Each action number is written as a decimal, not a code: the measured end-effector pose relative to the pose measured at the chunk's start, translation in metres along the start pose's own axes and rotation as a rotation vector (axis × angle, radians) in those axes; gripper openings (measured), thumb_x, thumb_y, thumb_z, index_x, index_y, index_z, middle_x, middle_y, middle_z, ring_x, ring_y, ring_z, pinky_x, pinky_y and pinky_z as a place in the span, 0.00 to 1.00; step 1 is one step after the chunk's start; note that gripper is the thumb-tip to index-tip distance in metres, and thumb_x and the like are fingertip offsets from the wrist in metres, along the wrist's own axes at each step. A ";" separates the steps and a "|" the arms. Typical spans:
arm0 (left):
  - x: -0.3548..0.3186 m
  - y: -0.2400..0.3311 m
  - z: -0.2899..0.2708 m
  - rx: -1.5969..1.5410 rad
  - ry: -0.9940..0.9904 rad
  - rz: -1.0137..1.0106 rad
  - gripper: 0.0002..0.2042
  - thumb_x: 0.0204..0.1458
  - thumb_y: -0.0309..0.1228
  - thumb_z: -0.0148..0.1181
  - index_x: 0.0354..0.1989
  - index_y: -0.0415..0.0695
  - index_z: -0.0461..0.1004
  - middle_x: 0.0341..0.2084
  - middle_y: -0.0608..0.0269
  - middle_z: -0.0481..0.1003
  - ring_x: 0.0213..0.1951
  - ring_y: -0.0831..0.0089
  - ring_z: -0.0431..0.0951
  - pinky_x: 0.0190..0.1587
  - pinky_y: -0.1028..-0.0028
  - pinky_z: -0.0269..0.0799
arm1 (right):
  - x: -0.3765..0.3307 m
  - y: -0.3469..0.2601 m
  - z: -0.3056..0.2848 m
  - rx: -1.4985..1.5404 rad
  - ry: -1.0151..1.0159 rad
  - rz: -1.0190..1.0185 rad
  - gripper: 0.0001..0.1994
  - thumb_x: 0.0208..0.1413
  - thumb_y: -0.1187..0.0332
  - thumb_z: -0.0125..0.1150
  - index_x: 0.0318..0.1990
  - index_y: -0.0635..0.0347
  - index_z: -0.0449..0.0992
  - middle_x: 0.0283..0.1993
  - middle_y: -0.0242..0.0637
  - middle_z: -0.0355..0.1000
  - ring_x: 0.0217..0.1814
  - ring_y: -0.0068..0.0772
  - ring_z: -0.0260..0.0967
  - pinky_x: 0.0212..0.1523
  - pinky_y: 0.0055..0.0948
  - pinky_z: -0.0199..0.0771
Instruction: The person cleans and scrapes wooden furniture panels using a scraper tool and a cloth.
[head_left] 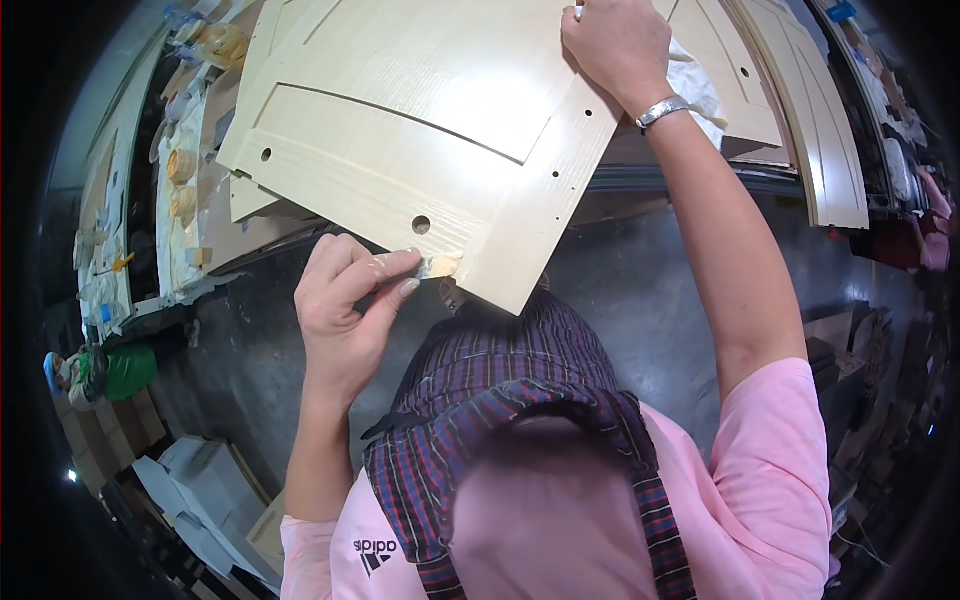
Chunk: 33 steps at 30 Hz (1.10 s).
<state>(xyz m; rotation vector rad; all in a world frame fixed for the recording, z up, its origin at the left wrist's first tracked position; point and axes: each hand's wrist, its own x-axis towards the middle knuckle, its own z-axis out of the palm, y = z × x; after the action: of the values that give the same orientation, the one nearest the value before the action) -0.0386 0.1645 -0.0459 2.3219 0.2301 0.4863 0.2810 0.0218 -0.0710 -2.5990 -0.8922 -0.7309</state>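
Head view: we have the cream panel (375,125) tilted before us, its near corner pointing down toward our plaid apron (500,350); we cannot tell whether they touch. Our left hand (350,285) has thumb and forefinger together, clamped on a small pale piece (441,266) at the panel's near edge, just below a round hole (421,225). Our right hand (618,52) curls at the far right edge; its fingertips are partly hidden, so we cannot tell how firmly it grips, or on what. We judge the step in hand to be close work along that near edge, and the next move to call for a steady panel and a light left-hand touch. Room for moving lies over the floor (250,350) on our left. On the right, a white cloth (697,95) and stacked panels (742,125) sit near our wrist, leaving less.
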 end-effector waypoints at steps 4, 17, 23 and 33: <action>0.007 0.004 0.004 0.012 -0.050 0.034 0.15 0.37 0.17 0.71 0.37 0.42 0.86 0.22 0.65 0.67 0.29 0.69 0.66 0.32 0.71 0.63 | 0.000 0.001 0.001 0.016 0.013 -0.011 0.10 0.53 0.66 0.58 0.35 0.63 0.79 0.39 0.48 0.76 0.49 0.49 0.73 0.53 0.44 0.73; 0.013 0.008 0.005 0.093 -0.020 0.139 0.15 0.37 0.17 0.72 0.36 0.42 0.85 0.21 0.64 0.67 0.28 0.67 0.67 0.31 0.70 0.63 | -0.001 0.004 0.005 0.032 0.077 -0.020 0.09 0.54 0.67 0.57 0.33 0.63 0.78 0.38 0.49 0.76 0.48 0.50 0.72 0.51 0.45 0.73; 0.036 0.012 0.012 0.090 0.040 0.117 0.15 0.43 0.14 0.69 0.41 0.38 0.83 0.26 0.63 0.69 0.30 0.72 0.69 0.33 0.75 0.67 | 0.000 0.007 0.007 -0.054 0.035 -0.012 0.10 0.55 0.63 0.60 0.37 0.59 0.81 0.38 0.43 0.78 0.44 0.47 0.75 0.47 0.43 0.76; 0.083 0.015 0.048 0.013 0.020 0.137 0.13 0.45 0.17 0.66 0.40 0.42 0.83 0.25 0.62 0.72 0.31 0.67 0.70 0.32 0.69 0.66 | -0.002 0.006 0.012 -0.100 0.046 -0.008 0.10 0.56 0.60 0.62 0.40 0.53 0.84 0.38 0.35 0.80 0.42 0.40 0.77 0.44 0.40 0.80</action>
<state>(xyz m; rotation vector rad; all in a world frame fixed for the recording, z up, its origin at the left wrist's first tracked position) 0.0573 0.1484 -0.0435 2.3564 0.0834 0.5774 0.2880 0.0218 -0.0827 -2.6550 -0.8748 -0.8549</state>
